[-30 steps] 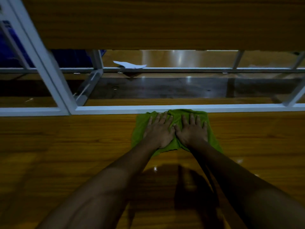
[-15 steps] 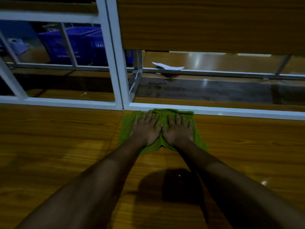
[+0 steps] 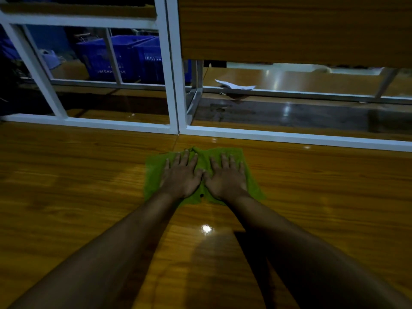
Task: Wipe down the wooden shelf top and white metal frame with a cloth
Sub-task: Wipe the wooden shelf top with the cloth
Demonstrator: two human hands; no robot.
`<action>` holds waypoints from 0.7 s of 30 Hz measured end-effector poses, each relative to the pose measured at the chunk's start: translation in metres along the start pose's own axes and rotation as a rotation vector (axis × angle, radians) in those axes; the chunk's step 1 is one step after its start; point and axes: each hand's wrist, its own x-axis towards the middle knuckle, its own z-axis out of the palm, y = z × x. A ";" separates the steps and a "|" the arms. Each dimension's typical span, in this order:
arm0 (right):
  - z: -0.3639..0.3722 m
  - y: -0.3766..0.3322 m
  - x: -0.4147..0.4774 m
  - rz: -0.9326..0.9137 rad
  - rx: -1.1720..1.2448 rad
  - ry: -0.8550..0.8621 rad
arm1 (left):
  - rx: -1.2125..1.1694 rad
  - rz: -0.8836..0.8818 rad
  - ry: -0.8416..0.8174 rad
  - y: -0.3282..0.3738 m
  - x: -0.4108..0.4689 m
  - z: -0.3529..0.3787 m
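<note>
A green cloth (image 3: 153, 172) lies flat on the glossy wooden shelf top (image 3: 66, 186), a short way in front of the white metal frame (image 3: 174, 90). My left hand (image 3: 181, 175) and my right hand (image 3: 226, 178) press side by side on the cloth, palms down and fingers straight, thumbs nearly touching. The cloth's far edge sits just short of the frame's bottom rail (image 3: 289, 137), below where the two upright posts meet.
A wooden panel (image 3: 289, 27) hangs above right. Behind the frame are blue plastic crates (image 3: 124, 56), a white paper scrap (image 3: 234, 85) on a rail, and another wooden surface (image 3: 301, 79). A seam (image 3: 171, 150) splits the shelf top in front of the posts.
Both hands have slid the cloth leftward along the shelf top and slightly back from the bottom rail. The upright posts now stand just above the cloth.
</note>
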 end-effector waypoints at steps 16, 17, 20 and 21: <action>-0.002 0.071 -0.136 0.015 -0.035 0.019 | 0.051 0.004 -0.024 0.088 -0.123 0.006; -0.002 0.075 -0.143 0.024 -0.037 0.028 | 0.052 0.019 -0.023 0.095 -0.128 0.007; -0.001 0.085 -0.162 0.063 -0.052 0.051 | 0.053 0.067 -0.032 0.109 -0.140 0.009; 0.000 0.086 -0.169 0.081 -0.054 0.056 | 0.055 0.080 -0.037 0.112 -0.144 0.009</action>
